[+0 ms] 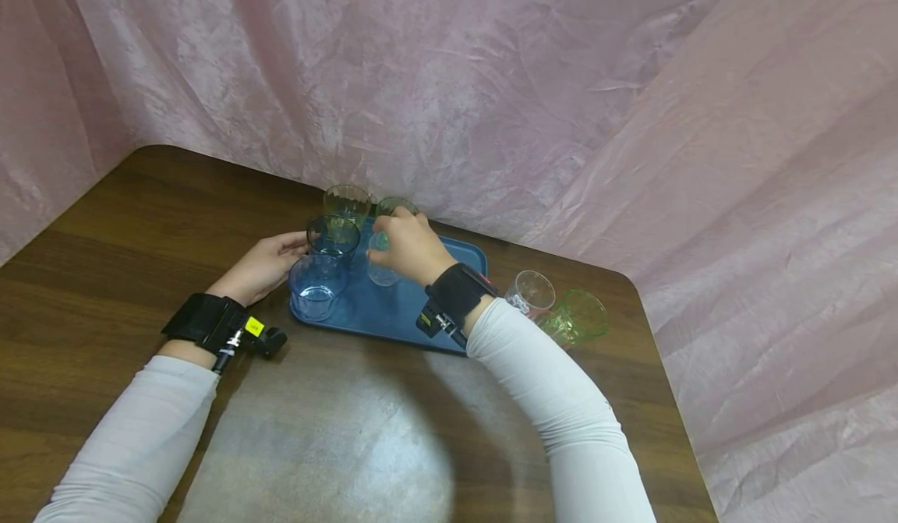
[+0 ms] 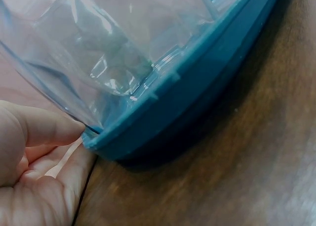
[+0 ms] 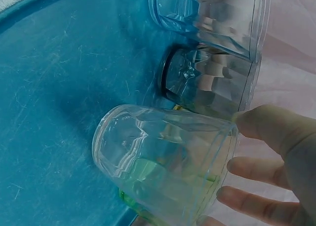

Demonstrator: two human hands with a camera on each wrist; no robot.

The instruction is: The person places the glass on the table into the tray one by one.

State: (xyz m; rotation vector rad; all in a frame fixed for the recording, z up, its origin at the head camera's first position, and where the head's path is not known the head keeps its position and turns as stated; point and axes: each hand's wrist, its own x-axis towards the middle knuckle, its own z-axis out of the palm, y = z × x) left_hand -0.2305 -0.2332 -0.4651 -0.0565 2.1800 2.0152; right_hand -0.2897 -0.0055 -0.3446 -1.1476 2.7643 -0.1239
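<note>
My right hand (image 1: 410,249) holds a clear, faceted cup (image 3: 163,142) by its rim, thumb on one side and fingertips on the other. The cup is over the middle of the blue tray (image 1: 393,309). At the tray's left side is my left hand (image 1: 263,266); its fairly straight fingers reach toward a dark-tinted cup (image 1: 334,238), and the thumb tip touches the tray's edge in the left wrist view. A blue cup (image 1: 318,285) stands in the tray's near left corner. Behind are a yellowish cup (image 1: 347,203) and a green cup (image 1: 397,207), the latter partly hidden by my right hand.
Right of the tray, another clear cup (image 1: 533,289) and a yellow-green cup (image 1: 578,316) are on the wooden table (image 1: 105,273), beside my right forearm. A pink curtain (image 1: 421,79) hangs close behind the tray and along the table's right side.
</note>
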